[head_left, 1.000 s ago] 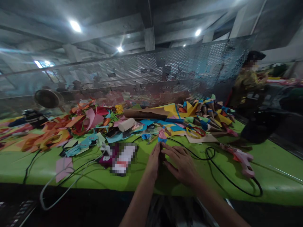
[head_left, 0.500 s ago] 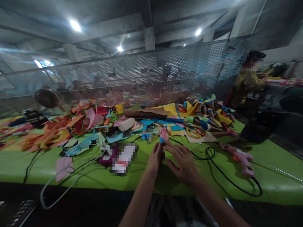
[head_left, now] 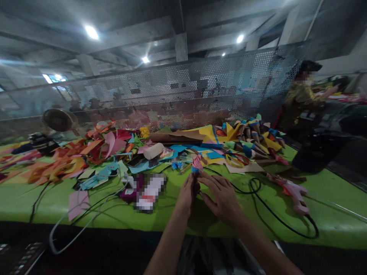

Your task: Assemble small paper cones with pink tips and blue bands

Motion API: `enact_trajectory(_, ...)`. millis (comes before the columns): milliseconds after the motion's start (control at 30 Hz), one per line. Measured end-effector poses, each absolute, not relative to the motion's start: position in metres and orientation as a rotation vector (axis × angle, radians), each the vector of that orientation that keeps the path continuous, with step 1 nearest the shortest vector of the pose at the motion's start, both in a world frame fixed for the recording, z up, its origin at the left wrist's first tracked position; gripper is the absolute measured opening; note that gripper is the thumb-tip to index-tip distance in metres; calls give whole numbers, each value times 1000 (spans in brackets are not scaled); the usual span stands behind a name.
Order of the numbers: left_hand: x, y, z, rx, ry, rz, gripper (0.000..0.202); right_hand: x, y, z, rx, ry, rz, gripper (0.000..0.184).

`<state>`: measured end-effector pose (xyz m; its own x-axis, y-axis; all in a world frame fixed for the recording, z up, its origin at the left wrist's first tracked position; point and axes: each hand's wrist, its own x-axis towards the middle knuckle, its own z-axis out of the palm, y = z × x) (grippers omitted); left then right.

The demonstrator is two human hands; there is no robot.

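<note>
Upright between my hands stands a small paper craft piece (head_left: 197,163), with a pink swirled top and a blue band below it. Its lower part is hidden by my fingers. My left hand (head_left: 187,191) is closed around that lower part from the left. From the right, my right hand (head_left: 220,194) reaches in, with its fingertips and thumb tip against the lower part and a gap between thumb and forefinger. Both hands are just above the green tabletop (head_left: 177,214).
A pink glue gun (head_left: 296,196) with a black cord lies right. Left are a phone (head_left: 150,193), a white cable (head_left: 53,229) and a pink paper square (head_left: 78,205). Coloured paper scraps (head_left: 94,145), scissors (head_left: 239,160) and brown paper cones (head_left: 255,133) lie behind. A person (head_left: 301,95) is at far right.
The paper piece has turned a little and shifted slightly left, showing more of its pink swirl. My hands have barely moved. The person at far right has shifted an arm.
</note>
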<state>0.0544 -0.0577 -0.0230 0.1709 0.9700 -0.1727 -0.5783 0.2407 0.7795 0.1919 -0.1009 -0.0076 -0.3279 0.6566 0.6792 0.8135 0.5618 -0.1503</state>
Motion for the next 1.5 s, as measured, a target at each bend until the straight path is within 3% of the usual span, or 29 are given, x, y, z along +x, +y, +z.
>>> enact_trajectory(133,54,-57,-25,614,769,1211,49,191,-101,-8,-1189,-2103,-291,46)
enact_trajectory(1100,53,-55,-28,567,732,1196,52,191,-102,-4,-1143,-2091,-214,39)
enact_trajectory(1300,53,-55,-27,516,718,1191,54,191,-103,-3,-1142,-2098,-212,50)
enact_trajectory(1500,54,-56,-23,454,737,1207,55,191,-103,-5,-1128,-2080,-226,48)
